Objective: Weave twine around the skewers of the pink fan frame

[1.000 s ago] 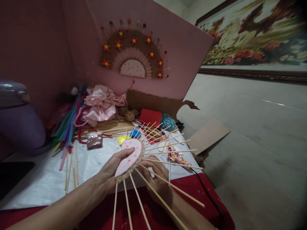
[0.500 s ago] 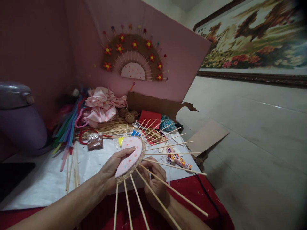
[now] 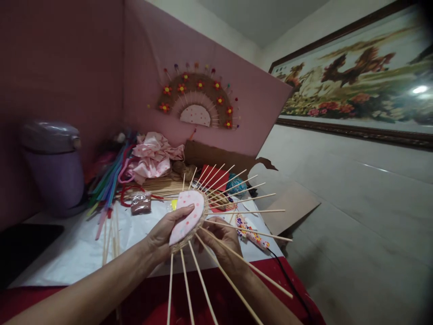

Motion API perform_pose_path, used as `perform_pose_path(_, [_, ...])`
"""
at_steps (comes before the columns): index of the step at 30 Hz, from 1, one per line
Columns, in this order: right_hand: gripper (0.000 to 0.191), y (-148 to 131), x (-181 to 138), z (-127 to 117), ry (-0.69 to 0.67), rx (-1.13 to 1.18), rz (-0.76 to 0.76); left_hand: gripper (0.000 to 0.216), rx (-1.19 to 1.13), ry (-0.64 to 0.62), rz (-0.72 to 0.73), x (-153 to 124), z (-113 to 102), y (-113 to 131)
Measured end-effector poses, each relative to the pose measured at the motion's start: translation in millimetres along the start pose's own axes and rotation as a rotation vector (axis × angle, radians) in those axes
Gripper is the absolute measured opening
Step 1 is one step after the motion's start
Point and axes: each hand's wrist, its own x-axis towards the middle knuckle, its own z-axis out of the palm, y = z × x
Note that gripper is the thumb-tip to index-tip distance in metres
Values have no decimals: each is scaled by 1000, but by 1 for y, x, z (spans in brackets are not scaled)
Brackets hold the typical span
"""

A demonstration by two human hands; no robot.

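A half-round fan piece (image 3: pixel 187 221), covered in pink dotted cloth, is tilted in front of me with thin wooden sticks (image 3: pixel 248 211) spreading from its curved side. Along that curve runs a braided twine border (image 3: pixel 179 246). My left hand (image 3: pixel 162 232) grips the piece near its straight side, thumb flat on the cloth and fingers hidden behind. Below the curved edge, between and behind the sticks, my right hand (image 3: pixel 223 243) has its fingers bent and pinched close to the twine. Whatever lies between those fingertips is too small or hidden to make out.
A flower-patterned glue gun (image 3: pixel 250 232) with a black cord lies right. Behind are blue yarn (image 3: pixel 236 184), red sheet (image 3: pixel 216 177), crumpled dotted cloth (image 3: pixel 154 158), pipe cleaners (image 3: pixel 111 176) and a packet (image 3: pixel 140 203). A purple thermos (image 3: pixel 54 171) stands left; a finished fan (image 3: pixel 199 97) hangs on a pink board.
The camera view has shifted, so the background sits lower and further right. My right fingers have moved slightly at the twine border; my left hand keeps its hold.
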Motion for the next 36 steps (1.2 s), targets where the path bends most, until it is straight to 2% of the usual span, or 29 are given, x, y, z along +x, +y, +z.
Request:
perform_pose_path(6, [18,0,1,-5,201,-464,-307,23,29,-26,1,-2,0,7])
perform_pose_path(11, [30,12,9,-3,250,-425,-479,17,54,34,56,-4,0,10])
perform_pose_path(15, [33,18,17,-7,220,-425,-629,19,25,-16,38,-1,-5,9])
perform_pose_path(19, [37,13,19,-10,213,-472,-624,21,-1,-77,-7,3,-9,7])
perform_pose_path(23, [35,5,19,-10,180,-574,-590,18,14,-60,-3,5,-12,8])
perform_pose_path(28, [30,-2,17,-4,252,-653,-619,18,56,-32,-24,7,-17,9])
perform_pose_path(32, [26,-7,14,2,292,-655,-603,21,109,-90,-40,9,-16,6])
perform_pose_path(34, [22,-8,15,5,283,-647,-600,22,169,-92,-6,9,-12,5])
perform_pose_path(36, [21,-10,17,6,253,-609,-597,27,293,-6,124,8,-8,6])
